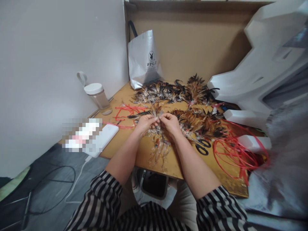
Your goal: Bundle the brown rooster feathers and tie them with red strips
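Both of my hands meet over the middle of a low wooden board point(173, 166). My left hand point(145, 123) and my right hand point(170, 122) are closed, pinching a small bunch of brown and tan feathers point(156, 111) between their fingertips. Loose feathers point(160, 149) lie under my wrists. A long heap of brown, black and white feathers point(178, 93) runs along the back of the board, and another heap point(202, 123) lies to the right of my right hand.
Black-handled scissors point(203, 147) lie right of my right forearm. Red cord point(237, 154) coils at the right, more red cord point(125, 111) at the left. A lidded jar point(97, 96), white power bank point(103, 138), silver bag point(144, 59) and white foam blocks point(252, 142) surround the board.
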A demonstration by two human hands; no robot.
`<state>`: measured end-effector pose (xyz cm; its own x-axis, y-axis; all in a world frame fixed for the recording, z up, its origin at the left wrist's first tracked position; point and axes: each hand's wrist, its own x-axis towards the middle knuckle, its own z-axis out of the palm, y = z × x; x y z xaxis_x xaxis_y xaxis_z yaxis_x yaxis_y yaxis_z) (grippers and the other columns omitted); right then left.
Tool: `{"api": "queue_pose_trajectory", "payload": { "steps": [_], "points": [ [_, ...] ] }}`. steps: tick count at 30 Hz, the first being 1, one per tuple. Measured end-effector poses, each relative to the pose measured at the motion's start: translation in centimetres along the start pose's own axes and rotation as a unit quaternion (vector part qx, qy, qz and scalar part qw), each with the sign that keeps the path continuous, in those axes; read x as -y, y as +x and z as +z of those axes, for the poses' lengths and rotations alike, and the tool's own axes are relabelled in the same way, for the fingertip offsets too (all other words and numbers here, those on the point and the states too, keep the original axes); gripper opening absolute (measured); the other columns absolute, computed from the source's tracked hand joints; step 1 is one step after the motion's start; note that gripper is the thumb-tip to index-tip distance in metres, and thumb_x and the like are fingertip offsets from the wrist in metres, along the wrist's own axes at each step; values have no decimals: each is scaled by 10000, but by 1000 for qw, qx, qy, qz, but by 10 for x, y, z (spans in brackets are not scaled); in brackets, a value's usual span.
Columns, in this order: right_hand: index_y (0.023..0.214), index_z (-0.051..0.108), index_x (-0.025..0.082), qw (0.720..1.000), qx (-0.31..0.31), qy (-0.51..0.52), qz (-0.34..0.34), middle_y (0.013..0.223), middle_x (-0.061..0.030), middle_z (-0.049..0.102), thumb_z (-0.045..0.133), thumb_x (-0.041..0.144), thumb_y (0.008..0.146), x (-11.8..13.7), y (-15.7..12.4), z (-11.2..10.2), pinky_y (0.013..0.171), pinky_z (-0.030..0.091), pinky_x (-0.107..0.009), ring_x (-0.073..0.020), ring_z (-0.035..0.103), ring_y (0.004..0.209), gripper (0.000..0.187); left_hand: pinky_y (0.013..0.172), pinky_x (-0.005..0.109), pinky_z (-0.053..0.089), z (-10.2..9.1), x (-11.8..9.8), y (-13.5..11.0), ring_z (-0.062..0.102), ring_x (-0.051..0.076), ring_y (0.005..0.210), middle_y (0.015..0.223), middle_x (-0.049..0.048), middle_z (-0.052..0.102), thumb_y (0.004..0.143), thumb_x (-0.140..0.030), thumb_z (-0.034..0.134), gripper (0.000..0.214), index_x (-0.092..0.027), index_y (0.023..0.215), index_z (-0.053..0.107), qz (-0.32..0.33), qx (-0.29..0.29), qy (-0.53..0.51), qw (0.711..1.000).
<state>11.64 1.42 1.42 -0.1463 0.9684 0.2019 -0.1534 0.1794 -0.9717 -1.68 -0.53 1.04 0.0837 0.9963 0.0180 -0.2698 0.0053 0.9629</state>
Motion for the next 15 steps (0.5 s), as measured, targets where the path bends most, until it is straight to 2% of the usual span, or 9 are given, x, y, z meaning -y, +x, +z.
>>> {"api": "queue_pose_trajectory", "payload": {
  "steps": [15],
  "points": [
    [666, 568, 162, 999, 2, 22, 24, 511, 43, 537, 700, 348, 562, 4, -1, 1, 418, 302, -189, -58, 412, 423, 251, 396, 137, 340, 0, 0, 0, 475, 35, 405, 546, 29, 574, 655, -243, 675, 185, -73, 673, 605, -12, 17, -15, 1000]
  ]
}}
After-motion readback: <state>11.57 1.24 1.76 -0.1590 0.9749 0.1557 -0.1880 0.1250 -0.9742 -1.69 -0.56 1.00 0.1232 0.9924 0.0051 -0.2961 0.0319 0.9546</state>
